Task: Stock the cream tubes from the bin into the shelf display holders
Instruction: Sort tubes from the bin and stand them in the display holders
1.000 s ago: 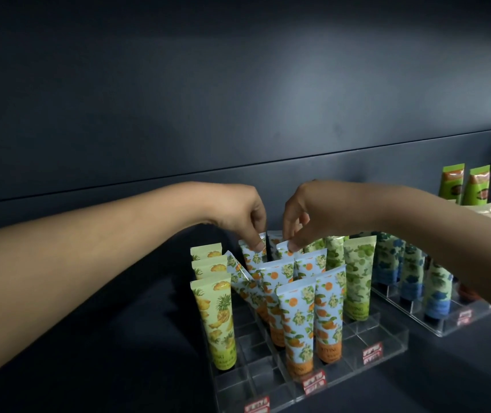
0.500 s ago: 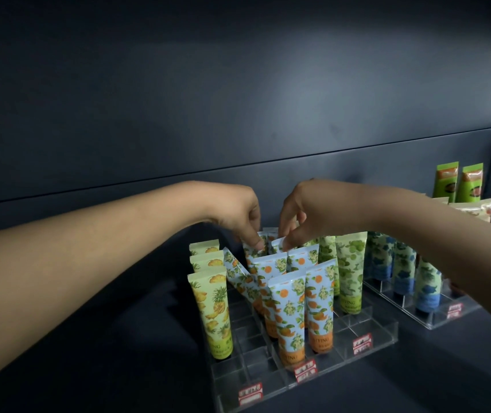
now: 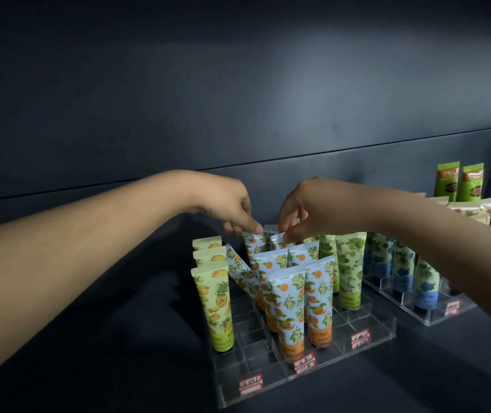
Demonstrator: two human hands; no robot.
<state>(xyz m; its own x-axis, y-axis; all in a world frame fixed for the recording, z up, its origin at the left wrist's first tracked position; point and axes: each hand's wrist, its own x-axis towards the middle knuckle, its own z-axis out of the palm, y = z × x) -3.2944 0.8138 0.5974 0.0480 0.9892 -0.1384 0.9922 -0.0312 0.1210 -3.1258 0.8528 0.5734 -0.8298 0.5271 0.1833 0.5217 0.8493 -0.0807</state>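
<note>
At the back of the clear acrylic display holder, left hand and right hand each pinch 1 blue orange-print cream tube by its crimped top. The tubes are probably light and squashy, so the stiff crimp suits.

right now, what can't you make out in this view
- Bin: outside the head view entirely.
- Price labels: print too small and blurred.
- Back tubes: tops pinched under left hand and right hand fingers, bases behind front tubes.
- Right holder: far end hidden by right forearm.
</note>
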